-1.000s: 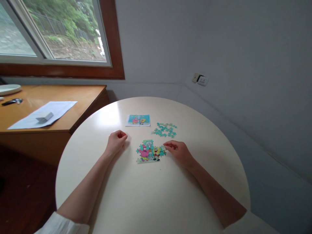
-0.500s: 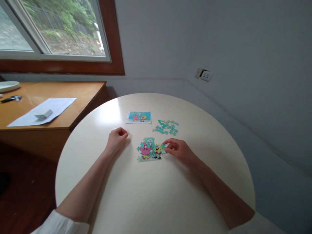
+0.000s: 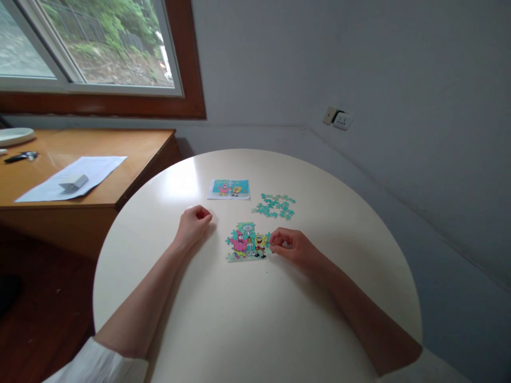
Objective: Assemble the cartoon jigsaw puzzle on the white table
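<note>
A partly joined jigsaw puzzle [image 3: 248,242] lies flat on the white round table [image 3: 239,314], showing a pink starfish, a tall pale figure and a yellow square figure. At its right edge my right hand [image 3: 290,244] is closed, thumb and forefinger pinching a teal puzzle piece [image 3: 269,239] that they partly cover. My left hand [image 3: 194,224] rests on the table left of the puzzle, apart from it, fingers curled in with nothing visible in them. Behind and to the right sits a cluster of loose teal puzzle pieces [image 3: 275,206].
A picture card [image 3: 229,189] with the same figures lies beyond the puzzle. On the left, a wooden desk [image 3: 136,141] carries a paper sheet [image 3: 43,189], a small grey-white block [image 3: 74,182] and a white round object [image 3: 16,136]. A wall with sockets [image 3: 342,121] stands behind.
The right fingers have closed in a little on the puzzle's right edge, covering more of the piece there. My left hand keeps its place. The whole view has shifted slightly.
</note>
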A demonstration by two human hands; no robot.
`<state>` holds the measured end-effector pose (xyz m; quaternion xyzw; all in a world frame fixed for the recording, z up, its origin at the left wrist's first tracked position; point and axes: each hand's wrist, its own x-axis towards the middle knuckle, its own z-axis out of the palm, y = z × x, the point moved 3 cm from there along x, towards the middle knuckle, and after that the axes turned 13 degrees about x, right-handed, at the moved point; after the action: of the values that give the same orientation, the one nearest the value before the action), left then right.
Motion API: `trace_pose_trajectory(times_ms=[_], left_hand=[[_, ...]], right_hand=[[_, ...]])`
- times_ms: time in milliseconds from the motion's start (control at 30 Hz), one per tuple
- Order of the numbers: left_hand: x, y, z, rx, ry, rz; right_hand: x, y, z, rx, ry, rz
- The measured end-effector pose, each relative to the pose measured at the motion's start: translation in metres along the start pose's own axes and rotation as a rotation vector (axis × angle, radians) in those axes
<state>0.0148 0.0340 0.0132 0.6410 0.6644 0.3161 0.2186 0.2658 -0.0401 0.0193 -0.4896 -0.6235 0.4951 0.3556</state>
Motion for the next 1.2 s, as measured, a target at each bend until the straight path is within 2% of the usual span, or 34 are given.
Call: trace_pose_trajectory(times_ms=[300, 1200], left_hand=[[-0.0020, 0.0023, -0.0015, 0.038, 0.014, 0.016], [-0.0018, 0.0039, 0.0002, 0.118, 0.023, 0.051]], right_hand=[[-0.0002, 0.0016, 0.0006, -0.022, -0.038, -0.006], [0.0009, 0.0037, 0.0027, -0.073, 0.050, 0.031]])
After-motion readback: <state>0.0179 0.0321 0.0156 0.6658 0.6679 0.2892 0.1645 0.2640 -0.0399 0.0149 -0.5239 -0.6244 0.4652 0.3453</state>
